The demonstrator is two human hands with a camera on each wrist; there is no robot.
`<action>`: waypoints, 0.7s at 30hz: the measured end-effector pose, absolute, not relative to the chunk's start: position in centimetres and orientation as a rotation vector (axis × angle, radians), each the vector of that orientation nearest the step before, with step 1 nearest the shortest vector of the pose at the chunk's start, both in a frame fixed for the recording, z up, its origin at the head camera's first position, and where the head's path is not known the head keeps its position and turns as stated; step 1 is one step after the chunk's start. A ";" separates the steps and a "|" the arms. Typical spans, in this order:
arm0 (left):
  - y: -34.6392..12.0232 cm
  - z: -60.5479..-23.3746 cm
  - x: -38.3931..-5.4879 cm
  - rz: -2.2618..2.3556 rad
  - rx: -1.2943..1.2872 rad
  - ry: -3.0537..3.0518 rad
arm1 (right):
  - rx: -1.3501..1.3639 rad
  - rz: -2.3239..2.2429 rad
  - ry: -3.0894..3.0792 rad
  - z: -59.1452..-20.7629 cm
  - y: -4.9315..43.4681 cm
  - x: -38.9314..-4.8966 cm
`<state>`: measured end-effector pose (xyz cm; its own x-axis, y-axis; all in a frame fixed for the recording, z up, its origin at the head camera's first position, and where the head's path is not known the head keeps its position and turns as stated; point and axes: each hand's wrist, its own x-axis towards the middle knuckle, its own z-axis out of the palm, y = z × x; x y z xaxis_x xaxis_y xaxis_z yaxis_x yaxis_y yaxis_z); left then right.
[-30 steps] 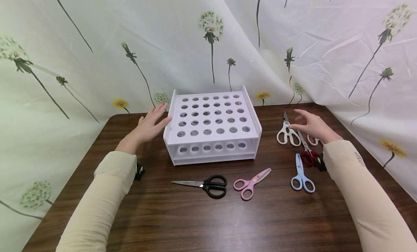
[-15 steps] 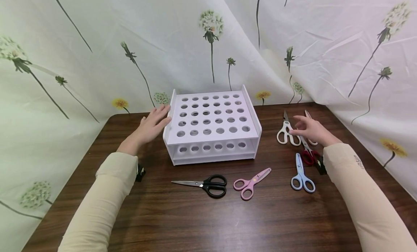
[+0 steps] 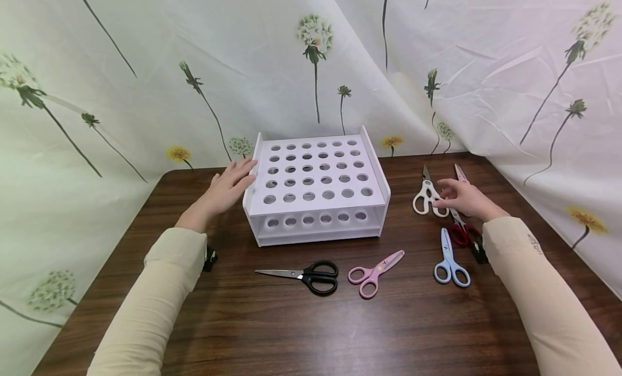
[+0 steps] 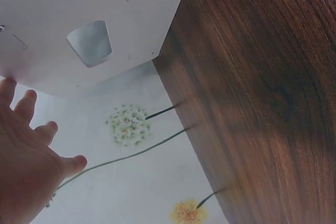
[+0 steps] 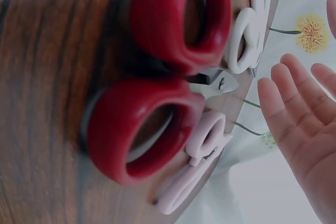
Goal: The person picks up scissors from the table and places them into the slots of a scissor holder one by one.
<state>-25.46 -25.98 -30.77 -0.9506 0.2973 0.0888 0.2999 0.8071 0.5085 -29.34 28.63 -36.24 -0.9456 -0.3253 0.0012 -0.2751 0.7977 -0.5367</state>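
On the bench (image 3: 311,338), just in front of the rack (image 3: 317,174), lie the black scissors (image 3: 306,275), their blades pointing left, and the pink scissors (image 3: 376,271), tilted toward the rack's right corner. The blue scissors (image 3: 449,257) lie in front and to the right of the rack; beyond them, right of the rack, are the red scissors (image 5: 163,87), handles toward the person. The hands are well apart and grip nothing. The left hand (image 3: 224,191), fingers spread, is at the rack's left wall, fingertips apparently touching it. The right hand (image 3: 465,199), fingers loosely bent, hovers right of the rack over the red blades, thumb beside a handle loop of the white scissors (image 3: 427,192); whether it touches that loop cannot be told. Farther back on that side lie the pale scissors (image 3: 462,174), partly hidden by the hand. With three pairs lying so close, fingers closing there could catch a neighbouring handle and drag it along, or brush a bare blade; a hard push from the left hand could slide the rack. The rack's top deck has rows of round holes, a lower board shows another row, and nothing is seen standing in any. Behind everything hangs the flowered cloth (image 3: 272,57).
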 end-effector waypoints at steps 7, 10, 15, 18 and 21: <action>-26.0 -30.9 -25.4 -0.843 -0.478 -2.990 | -0.510 -0.863 2.896 -36.7 28.7 -29.2; -26.0 -30.9 -25.4 -0.852 -0.477 -2.990 | -0.488 -0.856 2.898 -36.8 28.8 -29.1; -26.0 -31.0 -25.5 -0.859 -0.478 -2.992 | -0.476 -0.864 2.897 -36.9 28.7 -28.8; -26.1 -31.1 -25.5 -0.864 -0.477 -2.992 | -0.479 -0.874 2.891 -36.9 28.7 -28.7; -26.0 -31.0 -25.5 -0.870 -0.479 -2.990 | -0.482 -0.884 2.882 -37.0 28.7 -28.6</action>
